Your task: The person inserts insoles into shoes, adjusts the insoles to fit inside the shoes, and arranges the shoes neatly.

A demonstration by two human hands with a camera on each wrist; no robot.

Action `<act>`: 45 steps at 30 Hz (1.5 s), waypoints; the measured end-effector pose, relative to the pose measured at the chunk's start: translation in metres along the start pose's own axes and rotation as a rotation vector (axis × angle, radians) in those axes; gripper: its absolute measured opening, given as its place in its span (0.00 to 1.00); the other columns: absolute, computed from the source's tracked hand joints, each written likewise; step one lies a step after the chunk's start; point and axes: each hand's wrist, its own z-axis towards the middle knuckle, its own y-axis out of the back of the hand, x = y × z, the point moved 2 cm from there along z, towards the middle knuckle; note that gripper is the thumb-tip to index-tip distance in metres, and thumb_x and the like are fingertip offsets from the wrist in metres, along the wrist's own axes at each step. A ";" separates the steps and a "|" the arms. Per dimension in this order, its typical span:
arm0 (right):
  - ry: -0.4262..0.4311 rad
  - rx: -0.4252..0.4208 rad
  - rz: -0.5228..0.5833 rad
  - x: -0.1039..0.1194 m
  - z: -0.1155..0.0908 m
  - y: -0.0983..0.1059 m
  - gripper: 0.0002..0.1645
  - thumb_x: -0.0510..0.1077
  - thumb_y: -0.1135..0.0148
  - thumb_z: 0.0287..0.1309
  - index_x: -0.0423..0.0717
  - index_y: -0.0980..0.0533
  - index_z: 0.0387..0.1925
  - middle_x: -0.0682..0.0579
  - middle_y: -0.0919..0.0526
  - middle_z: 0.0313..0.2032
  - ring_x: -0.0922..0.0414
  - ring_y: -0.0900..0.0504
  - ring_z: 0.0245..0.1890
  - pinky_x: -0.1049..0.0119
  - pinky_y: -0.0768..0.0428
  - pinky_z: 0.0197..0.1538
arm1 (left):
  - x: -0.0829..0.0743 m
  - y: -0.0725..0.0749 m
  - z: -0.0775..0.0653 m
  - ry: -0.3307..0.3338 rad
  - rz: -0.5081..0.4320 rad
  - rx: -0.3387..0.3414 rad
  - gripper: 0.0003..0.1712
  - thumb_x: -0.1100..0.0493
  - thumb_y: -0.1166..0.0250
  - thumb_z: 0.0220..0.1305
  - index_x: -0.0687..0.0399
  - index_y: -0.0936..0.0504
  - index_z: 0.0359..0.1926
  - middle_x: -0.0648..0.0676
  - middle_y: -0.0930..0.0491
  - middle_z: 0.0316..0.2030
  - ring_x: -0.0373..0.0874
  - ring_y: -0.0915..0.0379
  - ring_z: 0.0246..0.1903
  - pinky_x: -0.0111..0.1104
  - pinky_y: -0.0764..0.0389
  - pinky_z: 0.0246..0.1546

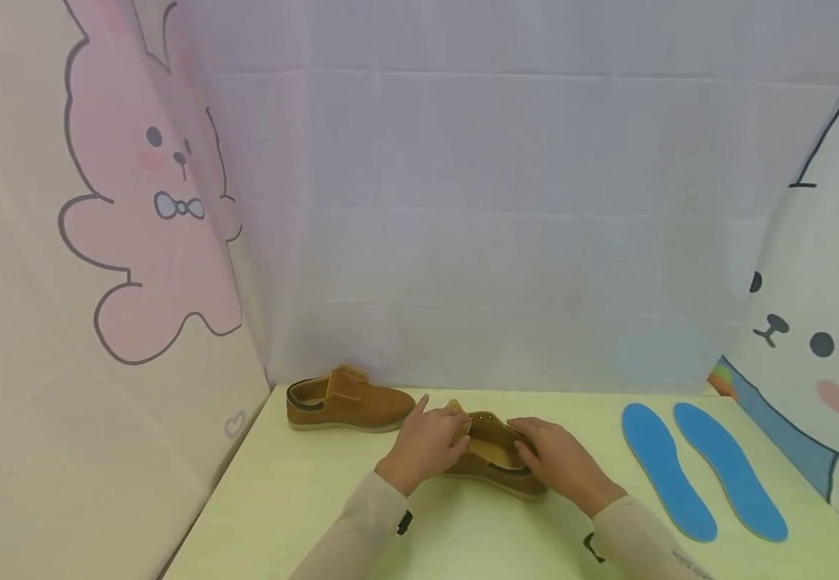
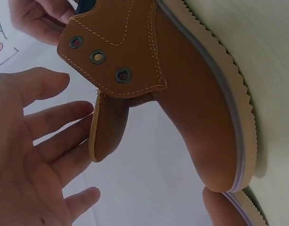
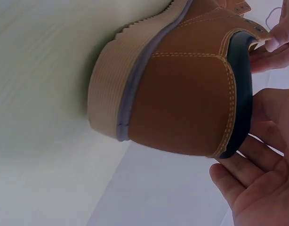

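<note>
In the head view a brown shoe [image 1: 495, 475] stands on the table between both hands, its toe to the left. My left hand [image 1: 427, 443] is at its front. In the left wrist view the fingers touch the raised tongue [image 2: 109, 127], while the thumb is apart from the eyelet flap [image 2: 114, 61]. My right hand [image 1: 564, 463] holds the heel end, with thumb and fingers on either side of the dark padded collar [image 3: 241, 94]. The shoe has no laces in its eyelets. A matching brown shoe [image 1: 376, 407] stands behind, to the left.
Two blue insoles [image 1: 669, 471] lie side by side at the right of the pale table [image 1: 245, 515]. White cloth [image 1: 506, 225] hangs along the back edge. Printed cartoon animals decorate the cloth at both sides.
</note>
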 end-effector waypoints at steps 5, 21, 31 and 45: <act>0.096 -0.041 -0.016 0.011 0.007 0.001 0.16 0.33 0.33 0.63 0.40 0.17 0.52 0.47 0.13 0.48 0.48 0.15 0.49 0.52 0.18 0.53 | 0.002 -0.005 0.002 0.018 0.028 0.009 0.13 0.48 0.35 0.72 0.46 0.14 0.50 0.46 0.14 0.48 0.41 0.17 0.48 0.53 0.34 0.68; 0.060 0.041 -0.027 0.013 0.013 -0.004 0.10 0.37 0.34 0.65 0.42 0.14 0.47 0.54 0.13 0.36 0.63 0.21 0.29 0.63 0.20 0.34 | -0.004 -0.020 0.004 0.079 -0.086 0.129 0.26 0.45 0.49 0.80 0.47 0.20 0.23 0.50 0.19 0.48 0.40 0.20 0.33 0.32 0.22 0.26; 0.034 0.041 -0.005 0.010 0.008 -0.004 0.10 0.37 0.35 0.65 0.41 0.14 0.46 0.50 0.12 0.39 0.54 0.14 0.37 0.56 0.16 0.41 | -0.004 -0.022 0.017 0.213 -0.161 0.146 0.21 0.46 0.33 0.69 0.47 0.24 0.20 0.45 0.28 0.24 0.35 0.33 0.19 0.29 0.29 0.16; 0.034 0.043 0.004 0.010 0.012 -0.005 0.10 0.39 0.35 0.66 0.41 0.15 0.47 0.50 0.12 0.41 0.52 0.14 0.41 0.54 0.16 0.45 | -0.005 -0.020 0.019 0.304 -0.195 0.109 0.09 0.59 0.22 0.56 0.53 0.17 0.30 0.48 0.22 0.30 0.38 0.30 0.25 0.31 0.26 0.21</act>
